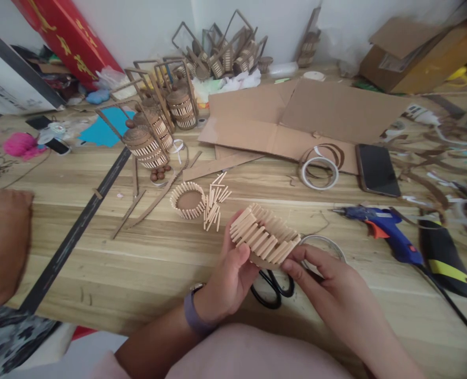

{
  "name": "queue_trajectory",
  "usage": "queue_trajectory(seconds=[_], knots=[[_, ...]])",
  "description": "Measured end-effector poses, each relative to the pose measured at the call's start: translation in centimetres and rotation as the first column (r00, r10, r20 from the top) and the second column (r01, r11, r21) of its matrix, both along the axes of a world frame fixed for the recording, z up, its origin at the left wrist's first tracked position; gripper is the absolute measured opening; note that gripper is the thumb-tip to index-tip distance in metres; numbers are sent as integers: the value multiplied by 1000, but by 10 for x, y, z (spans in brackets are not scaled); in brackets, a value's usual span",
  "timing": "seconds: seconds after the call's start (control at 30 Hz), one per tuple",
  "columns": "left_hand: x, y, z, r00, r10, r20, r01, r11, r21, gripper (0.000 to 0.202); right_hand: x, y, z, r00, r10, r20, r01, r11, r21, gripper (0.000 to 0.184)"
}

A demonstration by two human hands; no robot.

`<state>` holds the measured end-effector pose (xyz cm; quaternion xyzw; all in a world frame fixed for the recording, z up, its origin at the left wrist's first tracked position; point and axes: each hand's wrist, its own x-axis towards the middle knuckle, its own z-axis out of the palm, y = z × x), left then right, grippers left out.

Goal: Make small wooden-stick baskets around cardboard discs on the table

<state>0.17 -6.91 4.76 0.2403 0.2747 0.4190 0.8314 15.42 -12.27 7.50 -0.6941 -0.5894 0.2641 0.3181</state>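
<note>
Between my two hands is a small round basket of wooden sticks [263,234], its sticks standing in a ring on a cardboard base and tilted toward me. My left hand [235,273] wraps its left side, thumb against the sticks. With thumb and fingers, my right hand [320,271] pinches the lower right edge of the base. Behind it on the table stands a similar stick ring [188,201], beside a pile of loose sticks [214,205]. Under my hands lie black-handled scissors [271,289], partly hidden, and a tape roll [328,245] behind my right hand.
A blue glue gun [387,226] lies at the right near a phone [377,169]. Cardboard sheets [296,118], another tape roll [319,173] and finished lidded baskets [144,145] stand farther back. A long black strip [75,231] crosses the left; another person's arm [7,242] rests beyond it.
</note>
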Motion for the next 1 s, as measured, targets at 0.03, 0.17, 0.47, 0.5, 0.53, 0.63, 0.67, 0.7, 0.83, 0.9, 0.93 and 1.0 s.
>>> queue_trajectory(seconds=[0.03, 0.17, 0.47, 0.5, 0.53, 0.63, 0.67, 0.7, 0.83, 0.9, 0.93, 1.0], knots=[[-1, -1, -1, 1000, -2, -3, 2, 1000, 17, 83, 0, 0, -1, 1000, -10, 5, 10, 1000, 17, 30], [-5, -5, -7, 1000, 0, 15, -2, 992, 128, 79, -1, -2, -6, 996, -65, 67, 57, 991, 118, 34], [-8, -8, -9, 998, 41, -44, -29, 970, 243, 74, -6, -11, -11, 979, -113, 171, 67, 964, 256, 28], [-8, -7, -9, 997, 52, -61, -35, 966, 255, 76, -7, -11, -10, 977, -119, 174, 70, 961, 267, 29], [-8, -7, -9, 996, 60, -73, -39, 964, 262, 77, -7, -11, -10, 977, -121, 175, 70, 959, 274, 29], [-9, -5, -7, 994, 68, -84, -42, 959, 281, 75, -8, -11, -9, 980, -104, 170, 52, 957, 286, 27], [-9, -5, -7, 994, 66, -86, -39, 957, 288, 74, -9, -11, -9, 981, -102, 167, 51, 956, 289, 26], [-9, -4, -7, 994, 61, -89, -32, 955, 294, 74, -9, -12, -9, 981, -105, 164, 52, 953, 298, 26], [-11, -2, -7, 994, 52, -95, -17, 941, 339, 75, -10, -13, -10, 978, -113, 175, 50, 944, 326, 25], [-13, -2, -7, 995, 56, -87, -20, 930, 366, 75, -9, -14, -11, 977, -104, 186, 38, 945, 326, 26], [-14, -2, -7, 995, 54, -83, -19, 928, 371, 75, -8, -15, -11, 977, -99, 190, 33, 945, 325, 28], [-15, -3, -8, 996, 41, -82, -8, 929, 369, 76, -6, -15, -12, 978, -79, 191, 15, 949, 316, 33]])
